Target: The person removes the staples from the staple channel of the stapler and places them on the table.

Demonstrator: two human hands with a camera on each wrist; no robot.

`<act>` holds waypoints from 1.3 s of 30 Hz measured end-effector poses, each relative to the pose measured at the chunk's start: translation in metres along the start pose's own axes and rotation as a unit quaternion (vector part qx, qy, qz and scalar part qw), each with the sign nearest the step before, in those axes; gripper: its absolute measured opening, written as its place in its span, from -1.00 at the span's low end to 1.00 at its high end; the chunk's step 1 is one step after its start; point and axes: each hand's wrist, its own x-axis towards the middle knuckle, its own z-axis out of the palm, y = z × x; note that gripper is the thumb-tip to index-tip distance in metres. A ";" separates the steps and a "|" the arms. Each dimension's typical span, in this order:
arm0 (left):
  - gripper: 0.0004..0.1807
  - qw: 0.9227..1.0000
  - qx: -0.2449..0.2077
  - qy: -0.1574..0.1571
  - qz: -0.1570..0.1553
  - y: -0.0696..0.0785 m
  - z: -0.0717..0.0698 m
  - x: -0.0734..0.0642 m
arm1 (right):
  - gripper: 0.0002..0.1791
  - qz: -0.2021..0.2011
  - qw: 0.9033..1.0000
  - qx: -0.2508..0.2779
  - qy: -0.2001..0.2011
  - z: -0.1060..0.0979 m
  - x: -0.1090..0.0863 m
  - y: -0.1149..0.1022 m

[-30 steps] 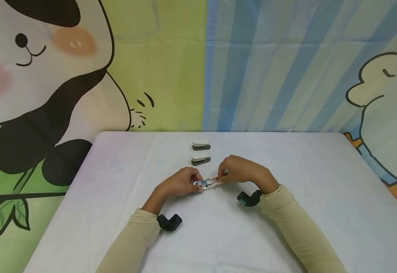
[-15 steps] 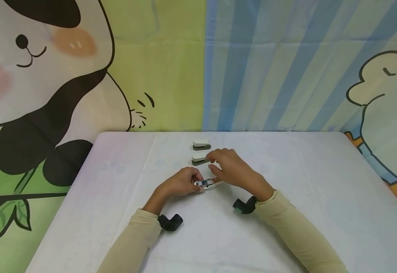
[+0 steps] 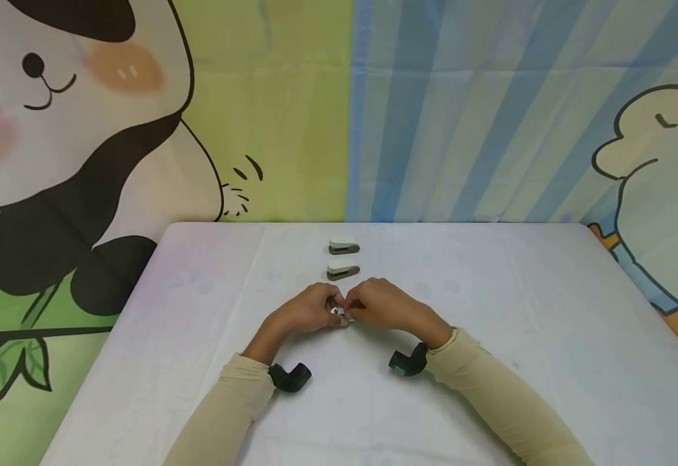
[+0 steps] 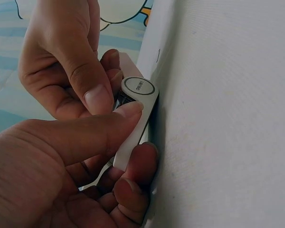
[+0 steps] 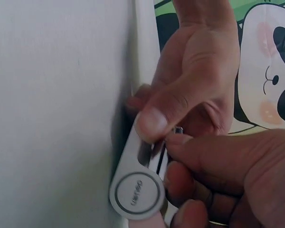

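Observation:
Low over the tabletop, my left hand (image 3: pixel 309 309) grips an opened stapler (image 3: pixel 337 311) by its white base. In the left wrist view my left thumb (image 4: pixel 128 114) presses on the white side of the stapler (image 4: pixel 139 86), near its round hinge disc with lettering; a pale pink part juts beyond the hinge. My right hand (image 3: pixel 388 304) meets the left one from the right. In the right wrist view its thumb and fingers pinch at the metal inner part beside the white side of the stapler (image 5: pixel 137 194). What lies between those fingertips is mostly hidden.
Two more staplers, white above and grey-green below, stand behind the hands: a nearer stapler (image 3: pixel 342 272) and a farther stapler (image 3: pixel 344 247). The table (image 3: pixel 339 401) wears a pale cloth, and a printed curtain (image 3: pixel 467 116) hangs past its back edge.
My right hand has left the stapler's right end, lifted with parted fingers, then come down farther left on its middle. The left hand keeps its grip in the same place.

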 end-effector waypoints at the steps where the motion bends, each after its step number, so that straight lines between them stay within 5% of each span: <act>1: -0.83 1.000 0.000 0.001 0.001 0.000 0.000 0.000 | -0.92 0.004 1.000 0.000 0.005 0.001 0.000 -0.001; 10: -0.82 1.000 0.008 0.003 -0.003 0.000 -0.001 0.001 | -0.96 0.028 0.999 0.004 0.024 0.004 0.002 -0.002; 23: -0.82 1.000 -0.008 -0.003 -0.005 -0.002 -0.001 0.002 | -0.95 -0.002 0.999 0.008 0.048 0.002 0.000 0.001; 33: -0.82 1.000 -0.012 0.000 -0.015 0.000 -0.002 0.000 | -0.86 -0.021 0.996 -0.070 0.052 -0.006 -0.004 -0.006; 39: -0.82 1.000 -0.011 -0.001 -0.011 0.000 -0.002 0.000 | -0.64 -0.081 0.986 -0.143 0.039 -0.013 -0.005 0.000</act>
